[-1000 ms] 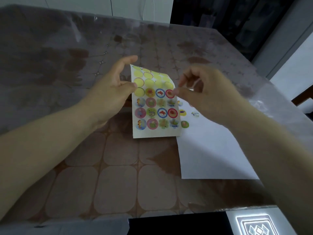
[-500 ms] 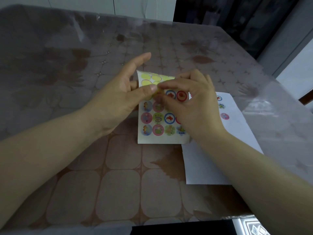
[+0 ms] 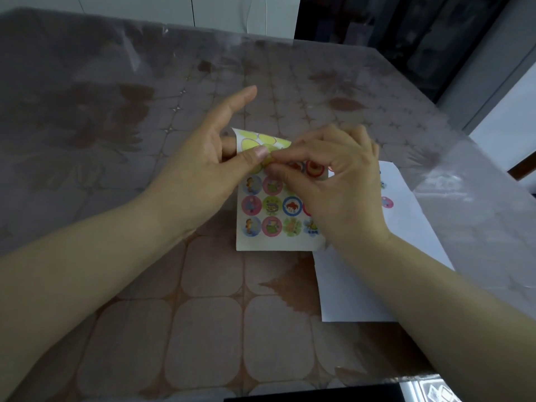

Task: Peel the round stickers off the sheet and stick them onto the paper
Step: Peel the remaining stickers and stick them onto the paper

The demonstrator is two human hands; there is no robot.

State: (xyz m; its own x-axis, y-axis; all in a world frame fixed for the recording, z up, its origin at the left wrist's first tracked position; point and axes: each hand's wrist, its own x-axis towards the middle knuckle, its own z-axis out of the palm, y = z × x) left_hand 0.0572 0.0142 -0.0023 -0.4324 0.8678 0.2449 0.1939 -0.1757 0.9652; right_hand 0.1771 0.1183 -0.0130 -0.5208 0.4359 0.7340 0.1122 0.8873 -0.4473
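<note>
Left hand grips the sticker sheet, thumb in front and fingers behind, forefinger stretched free; the sheet's top edge curls back. Right hand pinches, thumb against fingertips, at a sticker in the uppermost printed row, just beside the left thumb; whether its edge has lifted is hidden. Rows of round stickers remain below. White paper lies to the right on the worktop, a pink sticker already on it. Risks from here: a hurried pull could tear or crease the thin disc, fold it onto itself, or leave it clinging to a fingertip; a slack grip could let the sheet buckle.
</note>
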